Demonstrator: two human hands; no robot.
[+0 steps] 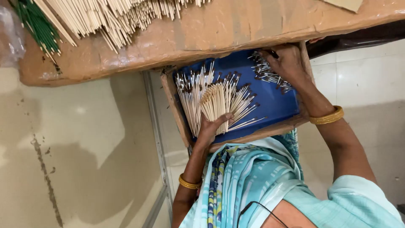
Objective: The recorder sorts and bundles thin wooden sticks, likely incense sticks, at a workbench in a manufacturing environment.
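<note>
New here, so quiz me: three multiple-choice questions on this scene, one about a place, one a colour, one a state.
1. Where are the green sticks?
A. In the tray
B. On the table
C. On the floor

2. What colour is the tray inside?
A. Red
B. Blue
C. White

3. What is the left hand doing?
A. Nothing, it is empty
B. Gripping a bundle
C. Lying flat on the table

Answers:
1. B: the green sticks lie on the table.
2. B: the tray has a blue lining.
3. B: the left hand is closed round the bundle.
</note>
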